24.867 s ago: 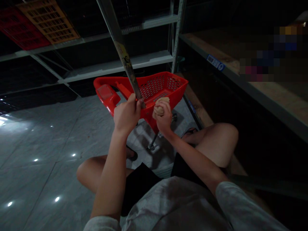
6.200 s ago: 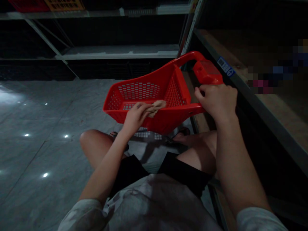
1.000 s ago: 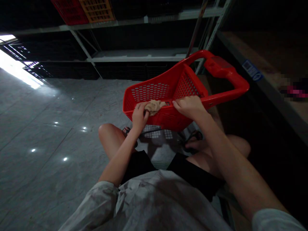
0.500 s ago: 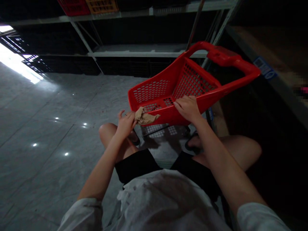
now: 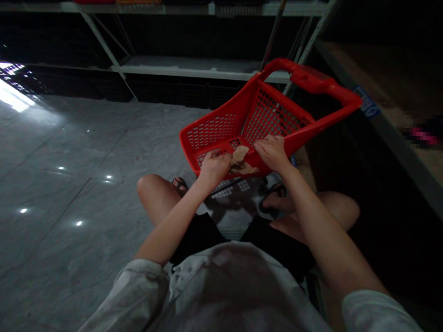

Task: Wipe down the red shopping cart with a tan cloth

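- Holding a red plastic shopping basket [image 5: 273, 115] in front of the bent knees, tilted, its long axis rising from the low mesh end at the hands up and to the right, with the red handle [image 5: 321, 82] pointing away toward the shelf edge.
- Right hand [image 5: 273, 153]: grip clamped on the basket's near rim, fingers curled over it.
- Left hand [image 5: 215, 168]: fingers spread over the same rim, well beside the right hand; I cannot tell whether this grip is clamped.
- Crumpled tan rag [image 5: 242, 162]: lies on the basket's near end, between the hands and touching the left one.
- Below: a dark sandal [image 5: 275, 196] on the right foot, black shorts [image 5: 197, 244], and a wire frame [image 5: 228, 186] under the basket.
- Beyond: white metal shelving [image 5: 194, 69] and a gray marble-patterned floor [image 5: 69, 152].
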`<action>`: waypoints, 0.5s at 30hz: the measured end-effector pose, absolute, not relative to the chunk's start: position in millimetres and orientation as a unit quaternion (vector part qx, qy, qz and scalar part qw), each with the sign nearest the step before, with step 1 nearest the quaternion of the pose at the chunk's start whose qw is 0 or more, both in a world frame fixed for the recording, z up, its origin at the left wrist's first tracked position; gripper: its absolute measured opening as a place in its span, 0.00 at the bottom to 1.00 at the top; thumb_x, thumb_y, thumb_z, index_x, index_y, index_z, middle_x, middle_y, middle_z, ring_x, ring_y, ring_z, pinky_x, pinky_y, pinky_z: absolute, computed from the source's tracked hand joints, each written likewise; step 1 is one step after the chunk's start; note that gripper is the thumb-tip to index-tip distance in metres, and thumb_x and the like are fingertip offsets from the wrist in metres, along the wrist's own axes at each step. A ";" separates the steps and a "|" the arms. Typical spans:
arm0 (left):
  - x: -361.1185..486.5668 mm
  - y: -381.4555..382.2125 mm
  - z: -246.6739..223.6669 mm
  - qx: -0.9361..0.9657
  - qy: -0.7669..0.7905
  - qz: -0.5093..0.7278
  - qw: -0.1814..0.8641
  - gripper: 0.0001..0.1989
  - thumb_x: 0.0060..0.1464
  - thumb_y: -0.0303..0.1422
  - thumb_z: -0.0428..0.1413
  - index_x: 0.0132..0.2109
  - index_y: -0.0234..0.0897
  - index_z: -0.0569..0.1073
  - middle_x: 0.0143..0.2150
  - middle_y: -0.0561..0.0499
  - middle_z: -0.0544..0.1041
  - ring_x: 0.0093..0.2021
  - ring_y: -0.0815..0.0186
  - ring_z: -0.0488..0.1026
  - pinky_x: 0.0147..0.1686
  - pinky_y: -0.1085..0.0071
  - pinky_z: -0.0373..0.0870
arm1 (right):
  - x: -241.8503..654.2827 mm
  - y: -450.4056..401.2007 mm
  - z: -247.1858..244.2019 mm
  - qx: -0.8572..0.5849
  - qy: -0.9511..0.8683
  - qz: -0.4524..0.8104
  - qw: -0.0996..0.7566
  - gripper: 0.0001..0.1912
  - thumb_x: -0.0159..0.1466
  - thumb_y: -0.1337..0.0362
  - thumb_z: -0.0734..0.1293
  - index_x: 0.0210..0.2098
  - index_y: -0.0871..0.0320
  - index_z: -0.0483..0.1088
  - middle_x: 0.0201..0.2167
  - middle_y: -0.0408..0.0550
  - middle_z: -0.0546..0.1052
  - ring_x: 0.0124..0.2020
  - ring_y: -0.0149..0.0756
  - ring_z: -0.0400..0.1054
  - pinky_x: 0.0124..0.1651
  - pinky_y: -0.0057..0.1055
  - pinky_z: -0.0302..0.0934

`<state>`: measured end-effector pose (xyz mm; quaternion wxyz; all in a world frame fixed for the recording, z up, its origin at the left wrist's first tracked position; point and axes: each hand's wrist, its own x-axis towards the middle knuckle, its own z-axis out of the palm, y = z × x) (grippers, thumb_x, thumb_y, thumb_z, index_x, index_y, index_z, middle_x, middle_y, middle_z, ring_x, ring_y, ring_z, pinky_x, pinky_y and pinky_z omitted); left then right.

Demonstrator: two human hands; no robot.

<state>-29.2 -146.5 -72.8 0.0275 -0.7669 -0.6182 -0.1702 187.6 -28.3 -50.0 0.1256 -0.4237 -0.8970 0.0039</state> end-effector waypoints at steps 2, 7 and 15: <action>-66.3 -174.5 -82.3 -0.763 -0.617 -0.194 0.017 0.09 0.66 0.35 0.52 0.46 0.40 0.75 0.38 0.44 0.82 0.41 0.53 0.80 0.61 0.49 0.65 | 193.7 -18.9 -50.5 -0.430 -0.893 0.007 0.132 0.25 0.74 0.60 0.50 0.38 0.56 0.77 0.41 0.52 0.83 0.48 0.45 0.65 0.57 0.44 0.47; -102.8 -197.1 -96.2 -0.784 -0.583 -0.213 -0.025 0.06 0.60 0.33 0.54 0.43 0.45 0.74 0.41 0.48 0.81 0.44 0.55 0.79 0.66 0.50 0.62 | 180.6 -20.9 -49.0 -0.463 -0.874 -0.040 0.139 0.24 0.73 0.60 0.52 0.40 0.59 0.80 0.42 0.55 0.83 0.49 0.48 0.67 0.58 0.47 0.48; -8.4 -176.8 -117.1 -0.756 -0.601 -0.260 0.007 0.11 0.64 0.26 0.51 0.49 0.34 0.77 0.47 0.39 0.82 0.53 0.55 0.79 0.63 0.54 0.69 | 118.3 -85.7 -51.3 -0.487 -0.871 0.008 0.060 0.30 0.77 0.55 0.48 0.47 0.57 0.80 0.42 0.56 0.85 0.42 0.40 0.77 0.47 0.34 0.55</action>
